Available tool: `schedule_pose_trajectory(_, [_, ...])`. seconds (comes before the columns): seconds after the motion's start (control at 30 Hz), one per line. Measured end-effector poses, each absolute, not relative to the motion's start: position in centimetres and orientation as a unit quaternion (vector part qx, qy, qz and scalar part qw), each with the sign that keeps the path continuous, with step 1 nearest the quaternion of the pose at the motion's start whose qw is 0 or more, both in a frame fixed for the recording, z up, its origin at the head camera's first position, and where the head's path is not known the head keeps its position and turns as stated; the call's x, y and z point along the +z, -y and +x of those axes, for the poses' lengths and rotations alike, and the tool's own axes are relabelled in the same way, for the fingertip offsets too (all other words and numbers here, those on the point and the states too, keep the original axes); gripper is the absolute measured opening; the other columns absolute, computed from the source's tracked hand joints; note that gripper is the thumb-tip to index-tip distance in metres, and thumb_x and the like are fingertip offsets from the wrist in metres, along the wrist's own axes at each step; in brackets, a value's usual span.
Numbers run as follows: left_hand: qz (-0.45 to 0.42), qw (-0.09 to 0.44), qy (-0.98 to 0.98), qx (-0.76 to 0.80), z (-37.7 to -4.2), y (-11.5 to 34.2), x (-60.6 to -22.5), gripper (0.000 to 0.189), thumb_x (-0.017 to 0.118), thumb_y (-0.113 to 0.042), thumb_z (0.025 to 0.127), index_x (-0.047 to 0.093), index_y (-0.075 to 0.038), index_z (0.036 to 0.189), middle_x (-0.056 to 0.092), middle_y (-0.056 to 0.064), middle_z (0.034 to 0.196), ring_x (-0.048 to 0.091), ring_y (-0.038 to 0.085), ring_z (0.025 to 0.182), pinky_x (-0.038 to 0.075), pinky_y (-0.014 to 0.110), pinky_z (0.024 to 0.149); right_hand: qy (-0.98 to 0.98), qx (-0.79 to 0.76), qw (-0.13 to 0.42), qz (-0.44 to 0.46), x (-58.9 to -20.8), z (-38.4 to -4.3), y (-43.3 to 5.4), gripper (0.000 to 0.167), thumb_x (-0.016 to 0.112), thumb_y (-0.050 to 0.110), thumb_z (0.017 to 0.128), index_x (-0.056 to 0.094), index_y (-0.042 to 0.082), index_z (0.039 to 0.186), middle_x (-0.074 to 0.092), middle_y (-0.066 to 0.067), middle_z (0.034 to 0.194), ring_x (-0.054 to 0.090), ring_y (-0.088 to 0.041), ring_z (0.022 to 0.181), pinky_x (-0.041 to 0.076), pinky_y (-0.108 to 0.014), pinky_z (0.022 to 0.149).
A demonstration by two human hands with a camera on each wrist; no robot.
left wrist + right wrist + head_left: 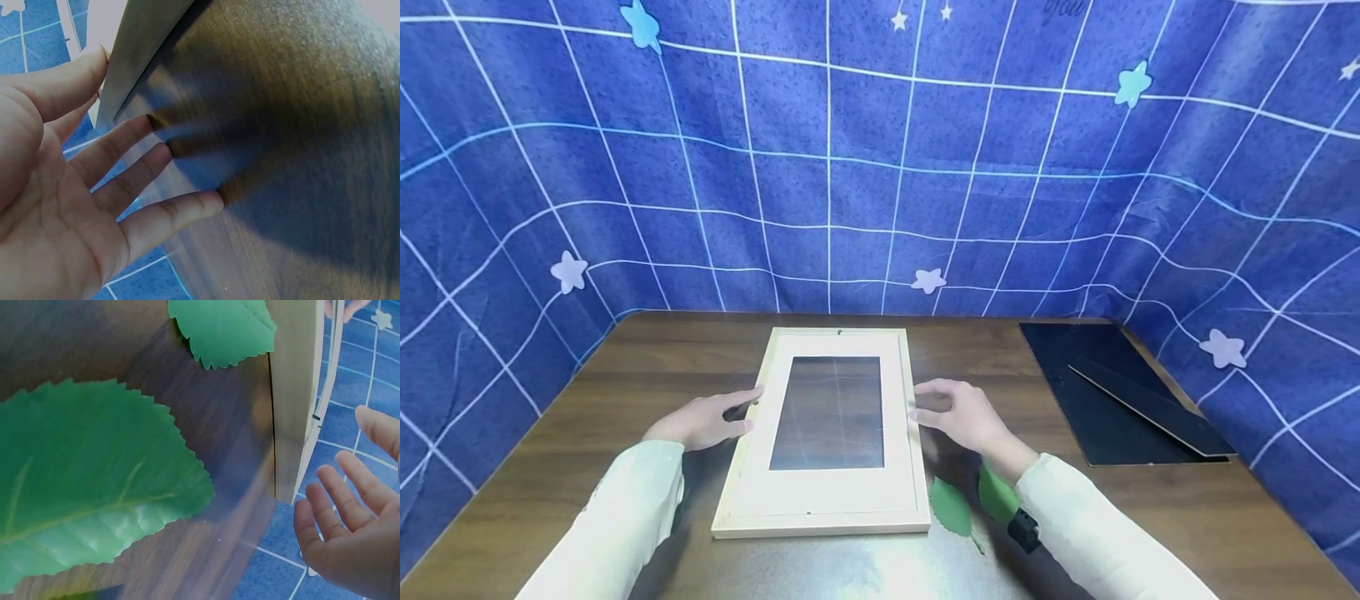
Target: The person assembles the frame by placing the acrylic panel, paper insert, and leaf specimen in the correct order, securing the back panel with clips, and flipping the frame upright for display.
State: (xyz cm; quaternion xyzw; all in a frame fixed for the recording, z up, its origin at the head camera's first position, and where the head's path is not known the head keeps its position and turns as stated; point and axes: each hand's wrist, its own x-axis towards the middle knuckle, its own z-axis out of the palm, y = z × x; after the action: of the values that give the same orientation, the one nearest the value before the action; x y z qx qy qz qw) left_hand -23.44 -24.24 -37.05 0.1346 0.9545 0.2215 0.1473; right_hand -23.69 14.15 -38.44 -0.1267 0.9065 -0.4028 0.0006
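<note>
My left hand's fingers are spread, the thumb touching the left rail of the wooden picture frame, which lies flat between my hands on the worktop, its long axis running away from me. My right hand is about equally near, fingers apart beside the right rail; I can't tell whether they touch. Below them, one green leaf crowds the frame's near right corner; another leaf lies by my right wrist. Far right, a narrow black panel slants across a black board.
</note>
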Motion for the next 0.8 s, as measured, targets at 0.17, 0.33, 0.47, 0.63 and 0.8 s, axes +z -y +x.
schedule_pose_trajectory(0.17, [0.137, 0.146, -0.954, 0.222, -23.4, 24.2, -37.1, 0.061, 0.06, -0.028, 0.102, 0.039, -0.003, 0.155, 0.041, 0.034, 0.151, 0.038, 0.059, 0.136, 0.036, 0.07, 0.105, -0.874, -0.475, 0.001, -0.101, -38.2, -23.6, -15.0, 0.038, 0.081, 0.017, 0.087, 0.072, 0.003, 0.121, 0.074, -0.012, 0.115, 0.07, -0.028, 0.106, 0.055, -0.045, 0.094])
schedule_pose_trajectory(0.33, [0.138, 0.144, -0.954, 0.223, -23.4, 24.3, -37.2, 0.061, 0.059, -0.027, 0.102, 0.039, -0.003, 0.155, 0.041, 0.033, 0.151, 0.038, 0.059, 0.135, 0.036, 0.07, 0.105, -0.856, -0.508, 0.005, -0.094, -38.0, -23.2, -16.0, 0.037, 0.081, 0.016, 0.087, 0.072, 0.001, 0.119, 0.074, -0.017, 0.112, 0.07, -0.027, 0.104, 0.056, -0.038, 0.088])
schedule_pose_trajectory(0.47, [0.139, 0.146, -0.955, 0.219, -23.4, 24.4, -37.2, 0.061, 0.059, -0.028, 0.103, 0.038, -0.002, 0.155, 0.04, 0.034, 0.151, 0.037, 0.06, 0.135, 0.035, 0.071, 0.105, -0.848, -0.522, 0.011, -0.09, -37.7, -22.8, -16.9, 0.038, 0.081, 0.016, 0.087, 0.071, 0.0, 0.12, 0.072, -0.02, 0.114, 0.069, -0.026, 0.103, 0.055, -0.033, 0.085])
schedule_pose_trajectory(0.63, [0.145, 0.147, -0.954, 0.219, -23.5, 24.4, -37.2, 0.061, 0.058, -0.027, 0.103, 0.039, -0.002, 0.154, 0.04, 0.034, 0.151, 0.037, 0.06, 0.135, 0.035, 0.071, 0.105, -0.835, -0.543, 0.012, -0.083, -37.5, -22.5, -18.0, 0.04, 0.079, 0.014, 0.088, 0.069, -0.004, 0.122, 0.071, -0.022, 0.115, 0.068, -0.026, 0.102, 0.054, -0.028, 0.083])
schedule_pose_trajectory(0.8, [0.146, 0.148, -0.953, 0.221, -23.5, 24.4, -37.1, 0.061, 0.058, -0.027, 0.103, 0.038, -0.001, 0.154, 0.039, 0.034, 0.151, 0.036, 0.06, 0.136, 0.035, 0.071, 0.105, -0.826, -0.56, 0.017, -0.063, -37.5, -22.1, -19.1, 0.042, 0.079, 0.013, 0.089, 0.067, -0.005, 0.124, 0.072, -0.017, 0.111, 0.067, -0.018, 0.096, 0.054, -0.028, 0.078])
